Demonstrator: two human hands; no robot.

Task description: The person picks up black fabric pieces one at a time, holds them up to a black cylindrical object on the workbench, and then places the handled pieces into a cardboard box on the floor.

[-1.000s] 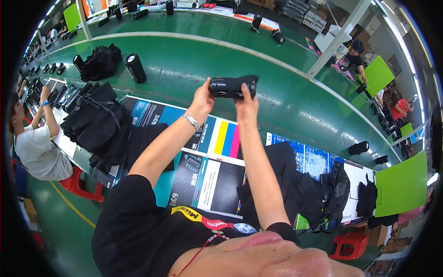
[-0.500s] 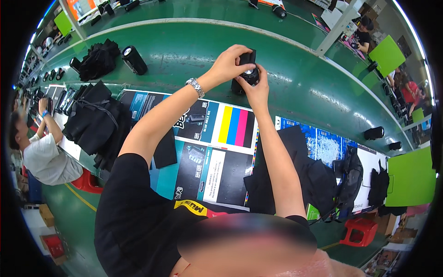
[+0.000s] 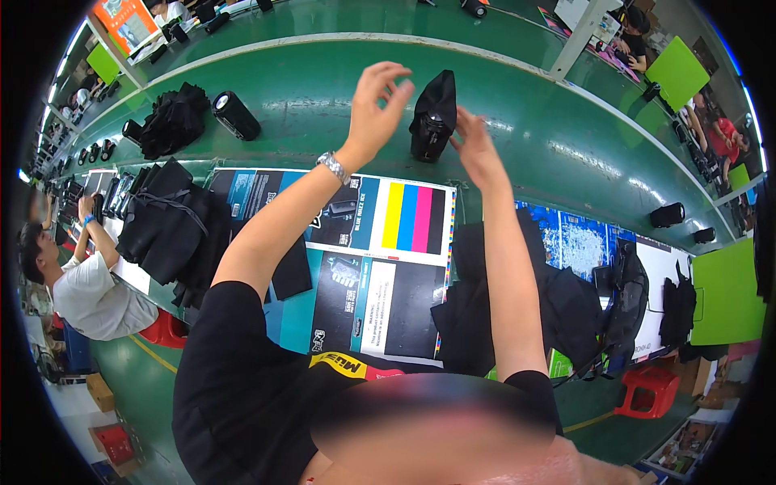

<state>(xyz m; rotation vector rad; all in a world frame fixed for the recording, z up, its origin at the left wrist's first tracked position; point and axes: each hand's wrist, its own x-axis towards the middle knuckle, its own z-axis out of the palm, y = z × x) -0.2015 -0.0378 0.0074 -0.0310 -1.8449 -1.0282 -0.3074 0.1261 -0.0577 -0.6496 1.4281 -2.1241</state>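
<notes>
A black cylindrical speaker point(image 3: 431, 141) stands upright on the green bench, with a black cloth bag point(image 3: 437, 95) draped over its top and rising to a point. To its left, my left hand point(image 3: 378, 113) is raised, fingers apart and nothing in them. On the other side my right hand point(image 3: 478, 151) is just off the speaker, its fingers spread, slightly blurred and holding nothing. Black cloth bags point(image 3: 469, 311) lie in a heap under my right forearm. Another heap of dark cloth bags point(image 3: 171, 218) is left of my left arm.
Printed sheets point(image 3: 347, 275) cover the bench's near side. Another black speaker point(image 3: 235, 115) stands at the left beside a dark cloth pile point(image 3: 172, 121). A speaker point(image 3: 668, 214) lies at the right. A co-worker in a white shirt point(image 3: 101, 299) sits at the left.
Both hands have let go and moved apart, the left one up and left, the right one to the right. The cloth bag now stands on the speaker's top by itself.
</notes>
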